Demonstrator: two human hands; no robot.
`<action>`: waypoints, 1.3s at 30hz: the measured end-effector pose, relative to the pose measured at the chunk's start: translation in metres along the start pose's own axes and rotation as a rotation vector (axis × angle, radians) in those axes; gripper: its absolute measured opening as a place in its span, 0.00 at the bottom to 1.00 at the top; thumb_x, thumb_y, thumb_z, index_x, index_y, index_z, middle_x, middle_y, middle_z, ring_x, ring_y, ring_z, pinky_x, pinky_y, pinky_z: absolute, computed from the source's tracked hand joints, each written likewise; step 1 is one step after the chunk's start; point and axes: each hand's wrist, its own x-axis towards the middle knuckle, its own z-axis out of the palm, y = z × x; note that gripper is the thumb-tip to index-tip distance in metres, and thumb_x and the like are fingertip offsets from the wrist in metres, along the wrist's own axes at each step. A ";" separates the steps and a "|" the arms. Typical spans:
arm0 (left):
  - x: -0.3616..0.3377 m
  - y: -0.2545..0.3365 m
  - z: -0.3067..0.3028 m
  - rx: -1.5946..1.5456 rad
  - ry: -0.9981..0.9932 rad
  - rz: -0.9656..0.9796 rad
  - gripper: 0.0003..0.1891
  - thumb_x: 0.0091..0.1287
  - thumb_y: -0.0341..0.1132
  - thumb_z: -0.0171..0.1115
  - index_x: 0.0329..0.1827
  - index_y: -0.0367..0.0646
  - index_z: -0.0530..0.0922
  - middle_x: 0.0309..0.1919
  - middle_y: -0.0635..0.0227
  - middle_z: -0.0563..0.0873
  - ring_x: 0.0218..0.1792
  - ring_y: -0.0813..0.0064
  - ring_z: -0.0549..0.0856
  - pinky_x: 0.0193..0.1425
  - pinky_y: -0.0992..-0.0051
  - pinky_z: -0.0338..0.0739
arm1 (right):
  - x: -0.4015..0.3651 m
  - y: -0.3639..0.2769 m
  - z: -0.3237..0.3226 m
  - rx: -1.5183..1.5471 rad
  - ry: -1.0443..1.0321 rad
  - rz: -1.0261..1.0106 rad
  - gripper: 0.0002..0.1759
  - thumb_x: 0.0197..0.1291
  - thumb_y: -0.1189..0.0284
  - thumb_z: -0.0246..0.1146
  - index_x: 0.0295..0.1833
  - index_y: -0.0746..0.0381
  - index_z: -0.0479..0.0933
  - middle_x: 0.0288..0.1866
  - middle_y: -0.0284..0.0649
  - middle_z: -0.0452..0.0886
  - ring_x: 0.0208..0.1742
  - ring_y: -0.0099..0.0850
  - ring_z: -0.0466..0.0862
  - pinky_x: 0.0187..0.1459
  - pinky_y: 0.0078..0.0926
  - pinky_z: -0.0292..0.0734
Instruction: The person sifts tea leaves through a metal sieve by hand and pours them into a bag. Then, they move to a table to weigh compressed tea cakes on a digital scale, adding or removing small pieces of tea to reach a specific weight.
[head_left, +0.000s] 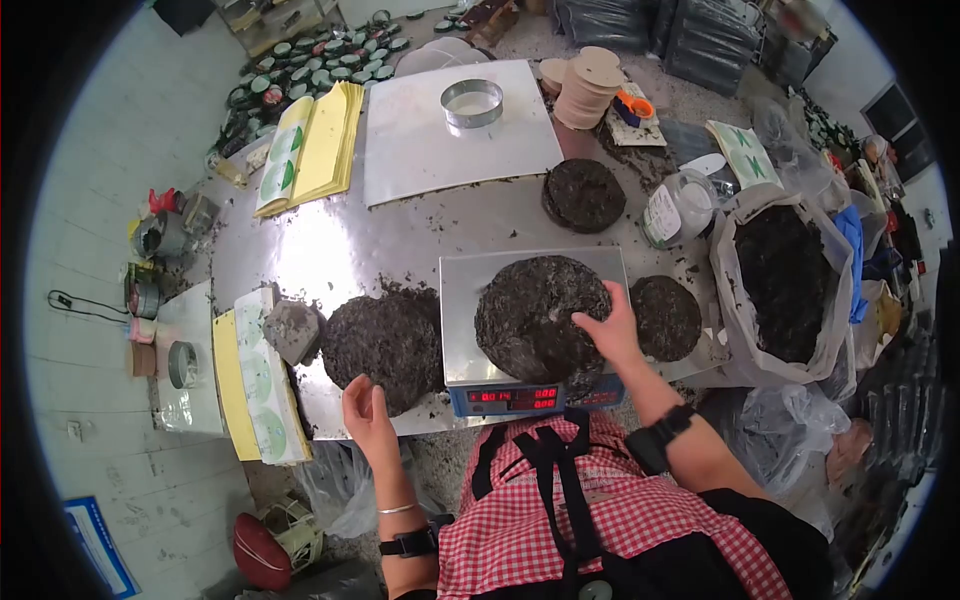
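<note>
My right hand [613,325] grips the right edge of a dark, rough round cake [530,310] of pressed, leaf-like material, thumb on top and fingers at its side. This cake is over the steel pan of a digital scale [460,345], whose blue front shows red digits. My left hand [370,415] is at the near edge of another dark round cake [375,345], its fingers loosely bent and apart, holding nothing. Loose dark crumbs surround that cake on the metal table [400,240]. To the scale's right lies a smaller dark disc [668,318].
Behind the scale are a dark disc stack [584,195], a clear jar [680,208] and a white board [420,150] bearing a metal ring [472,122]. An open bag of dark material [785,280] stands right. Left are a grey stone-like block [291,332] and printed sheets [262,375].
</note>
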 end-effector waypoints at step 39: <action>0.001 0.031 0.160 0.610 -0.543 0.318 0.37 0.57 0.44 0.76 0.68 0.43 0.69 0.54 0.51 0.77 0.53 0.47 0.81 0.55 0.57 0.79 | -0.040 -0.009 -0.030 -0.187 0.224 -0.162 0.41 0.49 0.77 0.73 0.71 0.56 0.66 0.43 0.42 0.79 0.45 0.35 0.80 0.47 0.31 0.78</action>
